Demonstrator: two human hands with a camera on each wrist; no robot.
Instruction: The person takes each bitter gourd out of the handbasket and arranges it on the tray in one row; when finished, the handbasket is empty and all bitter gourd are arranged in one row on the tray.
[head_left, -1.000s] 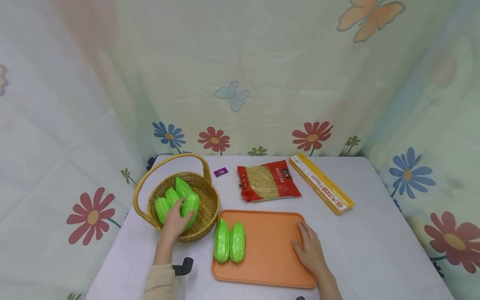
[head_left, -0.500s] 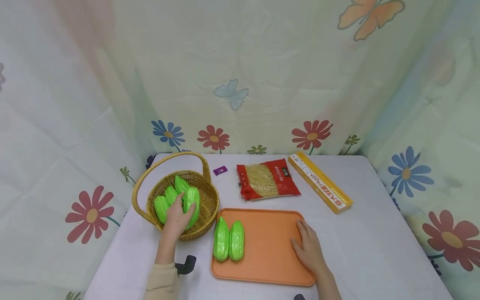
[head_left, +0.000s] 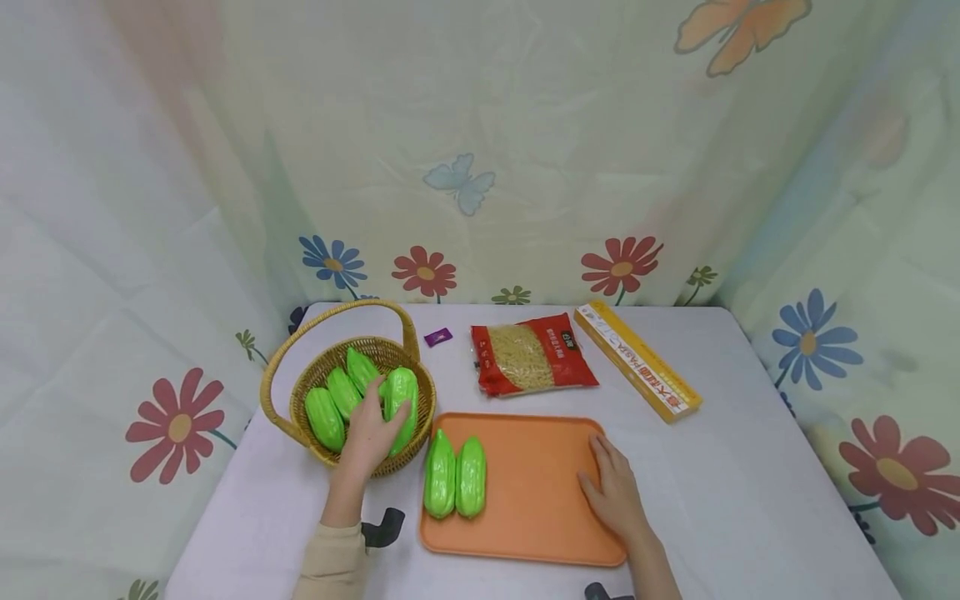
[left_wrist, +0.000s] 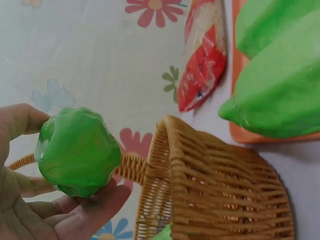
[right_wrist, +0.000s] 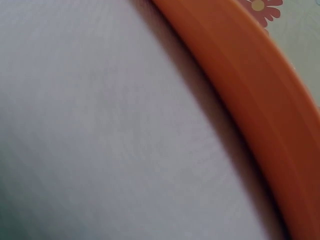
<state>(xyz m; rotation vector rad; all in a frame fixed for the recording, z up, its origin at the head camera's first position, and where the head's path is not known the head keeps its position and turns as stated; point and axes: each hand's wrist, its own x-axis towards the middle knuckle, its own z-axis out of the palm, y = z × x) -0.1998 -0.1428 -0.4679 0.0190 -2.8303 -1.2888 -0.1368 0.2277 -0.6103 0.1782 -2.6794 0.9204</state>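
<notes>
My left hand [head_left: 372,427] grips a glossy green bitter melon [head_left: 403,400] with thumb and fingers around it. In the left wrist view that bitter melon [left_wrist: 79,152] is end-on, raised over the wicker basket [left_wrist: 230,185]. Three more bitter melons, such as the leftmost one [head_left: 325,419], lie in the basket under and beside the hand. Two others, a left one [head_left: 440,475] and a right one [head_left: 471,477], lie side by side at the left of an orange tray [head_left: 532,500]. My right hand [head_left: 617,498] rests on the tray's right edge, fingers relaxed.
Behind the tray lies a red bag of pasta [head_left: 532,356], and a long yellow pasta box [head_left: 637,360] sits slanted to its right. A small purple packet [head_left: 438,337] is near the basket's tall arched handle [head_left: 408,333]. Flowered curtains surround the table.
My left hand has lifted the bitter melon it grips and moved it rightward, toward the basket's right rim. The right hand stays on the tray edge.
</notes>
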